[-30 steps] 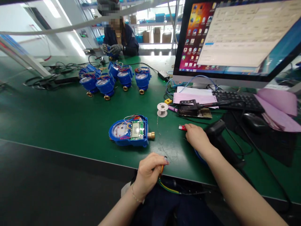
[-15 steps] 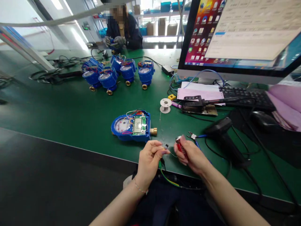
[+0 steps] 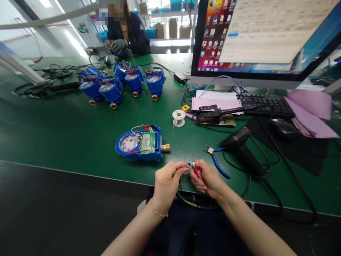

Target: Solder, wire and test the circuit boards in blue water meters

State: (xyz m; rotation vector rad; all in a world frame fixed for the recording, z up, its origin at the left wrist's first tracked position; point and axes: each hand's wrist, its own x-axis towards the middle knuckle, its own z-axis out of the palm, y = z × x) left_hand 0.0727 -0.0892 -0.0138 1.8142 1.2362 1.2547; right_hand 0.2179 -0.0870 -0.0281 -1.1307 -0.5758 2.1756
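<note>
My left hand [image 3: 167, 179] pinches a small dark-and-grey part [image 3: 188, 165] between thumb and fingertips; its exact kind is too small to make out. My right hand [image 3: 209, 179] is wrapped round a red lighter [image 3: 197, 173], its metal top tilted towards the small part and very close to it. I cannot make out a flame. Beyond my left hand lies an open blue water meter [image 3: 126, 154] with a brass fitting, its circuit board, wires and display exposed. Right of my right hand rest blue-handled cutting pliers [image 3: 220, 167].
A solder spool [image 3: 178, 118] stands behind my hands. To the right are a black handheld scanner [image 3: 246, 153], a soldering iron [image 3: 239, 109], a mouse [image 3: 282, 128] and a monitor [image 3: 239, 76]. Several blue meters [image 3: 110, 90] stand at the back left. Across the table sits a gloved person [image 3: 128, 33].
My right hand has brought the lighter leftwards, its top now beside the small part in my left hand. The camera view has turned slightly right.
</note>
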